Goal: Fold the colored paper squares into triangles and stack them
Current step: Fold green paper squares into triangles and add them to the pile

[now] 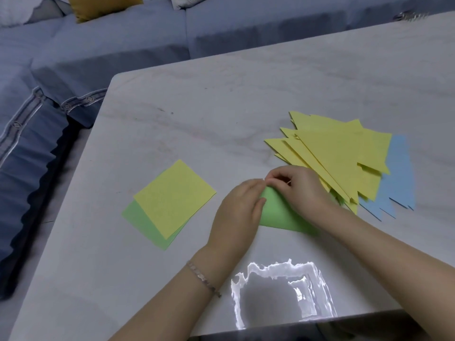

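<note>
The green sheet [275, 212] lies on the table [197, 124] right under both hands, partly folded, its top corner at the fingertips and its visible lower edge running rightward under the right forearm. The left hand [236, 212] grips the sheet's left side with curled fingers. The right hand [302, 190] pinches the top corner, where the 2 hands meet. I judge the corners are being matched before the crease is pressed.

Just right of the right hand, touching or nearly so, sits the loose stack of yellow triangles [344, 156] over blue triangles [398, 173]. The finished piece should therefore travel right, and the right hand is the nearer one.

Left of the left hand, clearly apart, 2 unfolded squares wait: a yellow square [174, 198] on a green square [142, 222].
</note>
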Action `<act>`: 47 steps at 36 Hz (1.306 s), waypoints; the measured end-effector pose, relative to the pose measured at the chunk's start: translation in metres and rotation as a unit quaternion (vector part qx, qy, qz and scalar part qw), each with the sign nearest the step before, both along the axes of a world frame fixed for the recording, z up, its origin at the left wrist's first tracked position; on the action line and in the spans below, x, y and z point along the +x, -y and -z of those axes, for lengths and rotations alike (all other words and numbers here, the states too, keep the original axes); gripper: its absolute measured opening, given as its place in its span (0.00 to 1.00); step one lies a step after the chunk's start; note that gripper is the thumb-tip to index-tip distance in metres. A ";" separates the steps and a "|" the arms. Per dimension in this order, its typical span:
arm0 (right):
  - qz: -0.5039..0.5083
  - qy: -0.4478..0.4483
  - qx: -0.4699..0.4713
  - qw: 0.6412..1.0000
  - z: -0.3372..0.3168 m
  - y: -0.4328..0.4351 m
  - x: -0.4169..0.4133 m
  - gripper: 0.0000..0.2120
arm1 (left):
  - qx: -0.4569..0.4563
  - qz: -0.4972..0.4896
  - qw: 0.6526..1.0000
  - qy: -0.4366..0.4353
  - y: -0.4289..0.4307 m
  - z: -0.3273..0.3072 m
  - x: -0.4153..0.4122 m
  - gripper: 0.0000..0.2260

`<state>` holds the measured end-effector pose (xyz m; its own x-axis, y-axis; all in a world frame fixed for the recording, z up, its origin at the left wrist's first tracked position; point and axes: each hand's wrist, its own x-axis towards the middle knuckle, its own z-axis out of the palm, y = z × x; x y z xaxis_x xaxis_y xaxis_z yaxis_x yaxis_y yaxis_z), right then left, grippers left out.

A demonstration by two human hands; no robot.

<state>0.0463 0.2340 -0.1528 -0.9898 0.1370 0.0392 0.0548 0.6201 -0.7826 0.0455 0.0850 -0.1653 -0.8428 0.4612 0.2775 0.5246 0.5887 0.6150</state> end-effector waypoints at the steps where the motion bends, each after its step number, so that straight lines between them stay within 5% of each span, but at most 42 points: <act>1: 0.003 -0.001 0.004 1.000 0.003 0.000 -0.002 0.06 | -0.016 0.019 1.000 -0.012 0.000 0.005 0.003 0.16; 15: 0.025 -0.026 0.038 0.999 0.020 0.001 -0.003 0.06 | -0.124 0.174 0.970 -0.117 0.026 0.042 0.034 0.15; 35: 0.030 -0.022 0.034 0.999 0.019 -0.001 -0.003 0.05 | -0.174 -0.069 0.966 -0.179 0.049 0.026 0.030 0.15; 38: 0.027 -0.022 0.104 0.994 0.018 0.000 0.000 0.09 | -0.197 -0.103 0.956 -0.192 0.042 0.024 0.029 0.14; 42: -0.078 -0.131 0.231 0.961 0.016 0.012 0.024 0.14 | -0.219 -0.106 0.951 -0.192 0.043 0.022 0.029 0.13; 47: -0.205 -0.109 0.323 0.917 0.031 0.020 0.065 0.18 | -0.222 -0.102 0.950 -0.195 0.044 0.024 0.029 0.15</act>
<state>0.1113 0.2140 -0.1842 -0.9122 -0.3661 0.1840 -0.4002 0.8924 -0.2085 0.0749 0.0412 -0.1889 -0.8004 0.4433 0.4036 0.5083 0.8587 0.0649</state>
